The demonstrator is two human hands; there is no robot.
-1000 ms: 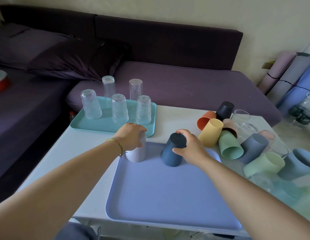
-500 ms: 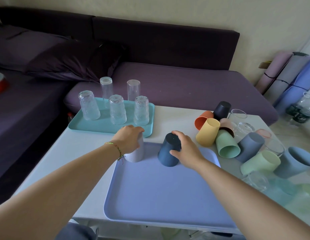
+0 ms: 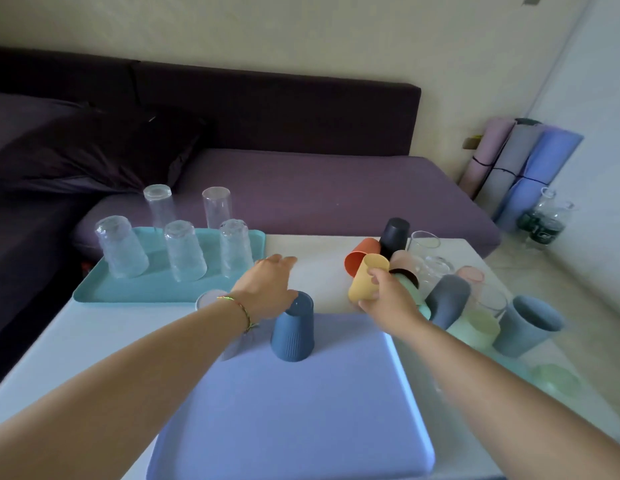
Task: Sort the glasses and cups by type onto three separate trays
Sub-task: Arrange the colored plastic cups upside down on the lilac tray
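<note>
A dark blue ribbed cup [image 3: 293,332] stands upside down at the far end of the lilac tray [image 3: 294,420]. A pale grey cup [image 3: 208,299] stands beside it, mostly hidden behind my left forearm. My left hand [image 3: 267,289] hovers open above the table between the trays, fingers stretched toward the right. My right hand [image 3: 388,296] grips a yellow cup [image 3: 367,278] lying on its side at the edge of the cup pile. The teal tray [image 3: 156,289] holds several clear glasses [image 3: 184,251] upside down.
The pile at the right has an orange cup [image 3: 357,258], a black cup [image 3: 394,233], slate blue cups [image 3: 527,323], a pale green cup [image 3: 478,329] and clear glasses [image 3: 424,244]. A purple sofa [image 3: 336,188] lies behind the table; rolled mats [image 3: 523,168] lean at the wall.
Both hands let go of the cups on the lilac tray. My right hand moved right and took hold of the yellow cup; my left hand lifted off the grey cup and moved right.
</note>
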